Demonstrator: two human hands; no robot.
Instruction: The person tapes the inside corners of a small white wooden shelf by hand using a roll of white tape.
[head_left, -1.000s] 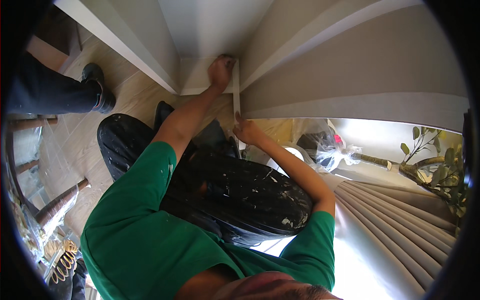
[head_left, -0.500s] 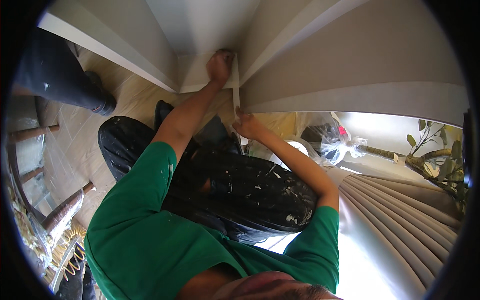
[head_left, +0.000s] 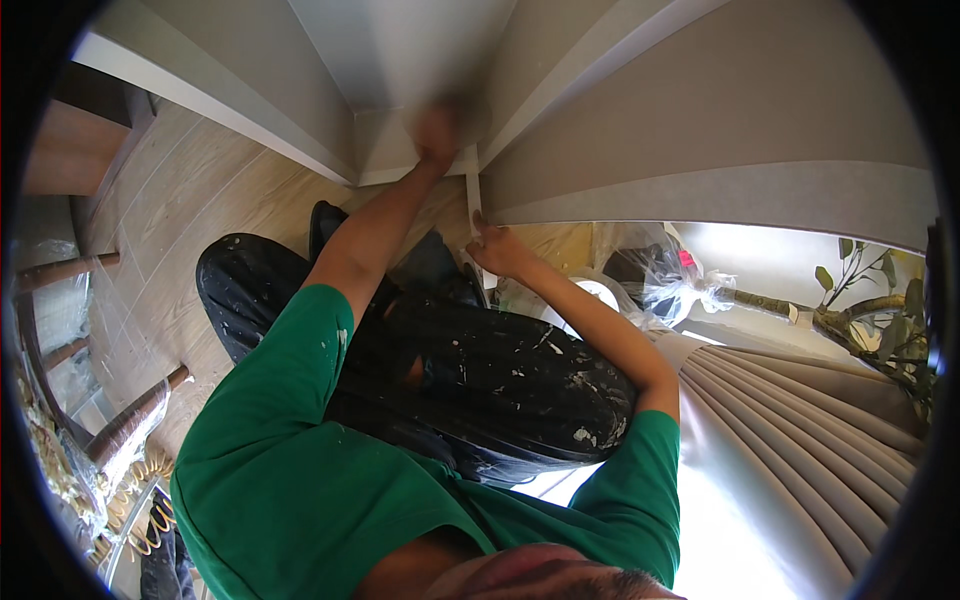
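I crouch facing a grey wall corner with a white baseboard. A narrow strip of white tape runs along the corner edge. My left hand is stretched up against the far end of the strip and is blurred, so its grip is unclear. My right hand pinches the near end of the tape, close to my knees. My paint-spattered black trousers fill the middle of the view.
Wooden floor lies to the left, with plastic-wrapped furniture legs at the left edge. A white round object, a plastic-covered bundle, a leafy plant and a pleated beige curtain are on the right.
Another person's dark trouser leg and shoe at the upper left have gone out of view. My left hand has shifted slightly on the corner and is now blurred. My right hand still holds the tape.
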